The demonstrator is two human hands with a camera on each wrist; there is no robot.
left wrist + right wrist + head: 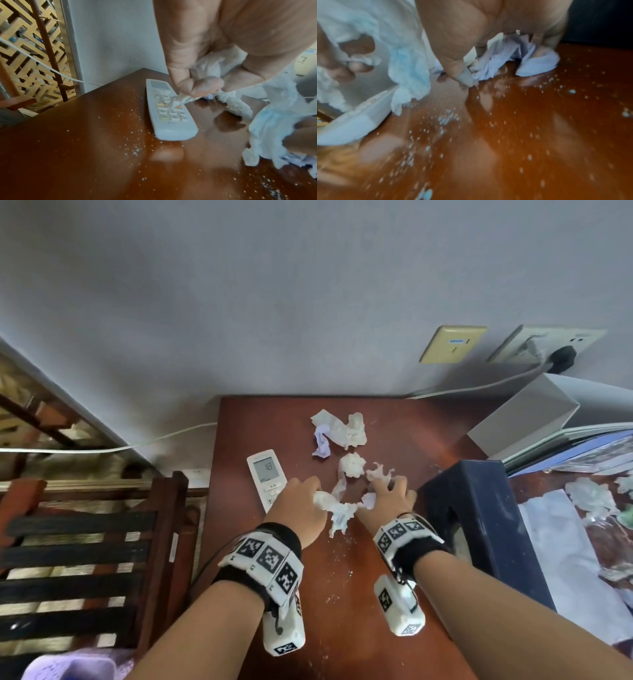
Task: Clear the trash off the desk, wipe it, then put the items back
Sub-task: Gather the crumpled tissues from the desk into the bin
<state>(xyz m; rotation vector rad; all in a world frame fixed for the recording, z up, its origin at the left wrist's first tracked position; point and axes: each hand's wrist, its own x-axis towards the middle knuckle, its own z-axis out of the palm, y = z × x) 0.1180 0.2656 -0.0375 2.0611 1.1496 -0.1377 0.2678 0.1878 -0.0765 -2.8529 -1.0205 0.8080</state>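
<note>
Crumpled white tissues litter the brown desk (274,419). My left hand (310,491) grips a long torn tissue (337,513) that trails toward me; the left wrist view shows that tissue (272,121) bunched in the curled fingers (204,86). Just right of it, my right hand (387,486) lies curled over a pale crumpled paper (501,58), thumb tip touching the desk. A tissue ball (352,464) and two larger wads (339,429) lie farther back. A white remote (267,477) lies left of the left hand.
A dark blue box (479,529) stands close to the right of my right hand. A white box (524,419) and stacked papers sit at the back right. White crumbs (135,150) speckle the desk. A wooden slatted chair (85,559) stands left of the desk.
</note>
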